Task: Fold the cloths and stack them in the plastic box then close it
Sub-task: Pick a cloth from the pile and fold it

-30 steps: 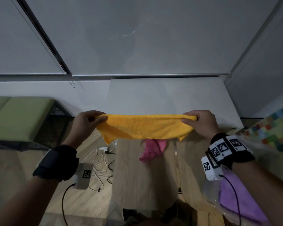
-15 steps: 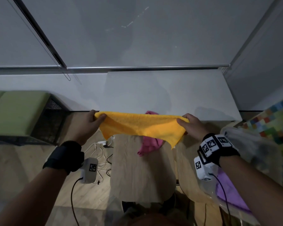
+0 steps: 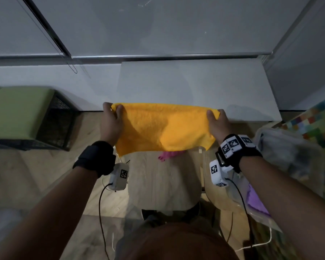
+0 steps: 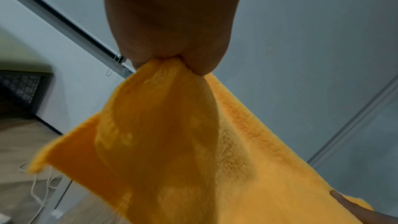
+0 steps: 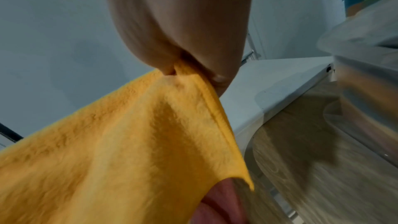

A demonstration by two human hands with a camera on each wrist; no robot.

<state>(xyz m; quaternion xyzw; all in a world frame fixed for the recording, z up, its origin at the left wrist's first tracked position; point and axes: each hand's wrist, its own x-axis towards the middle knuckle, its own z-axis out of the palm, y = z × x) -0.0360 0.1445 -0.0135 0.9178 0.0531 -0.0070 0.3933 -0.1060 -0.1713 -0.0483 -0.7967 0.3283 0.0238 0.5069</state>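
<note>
Orange cloth [image 3: 165, 126]: held stretched in the air by its upper edge, hanging doubled over the tabletop [image 3: 163, 181]; it appears folded once already.
Left hand [image 3: 112, 121]: the left end of that edge is pinched between thumb and curled fingers, seen close in the left wrist view [image 4: 172, 23].
Right hand [image 3: 217, 122]: the right end is pinched the same way, with the thumb on the near face [image 5: 178, 23].
Pose: both forearms are extended forward, roughly parallel, with the hands level and well apart, at about 11 and 1 o'clock from the wearer.
Pink cloth [image 3: 169, 154]: left crumpled on the tabletop at 12 o'clock, mostly hidden below the orange cloth's lower hem; judged not yet folded.
Plastic box [image 3: 238, 199]: placed at about 3 o'clock, under the right forearm; a purple cloth [image 3: 255, 201] is seen lying inside it.
Lid [image 3: 289, 154]: what is taken to be the box's lid lies beyond it at 2 o'clock, so the box is judged open.
Progress: one cloth seems stored, one is mid-fold, one is untouched; further folding, stacking and closing are judged to remain.
</note>
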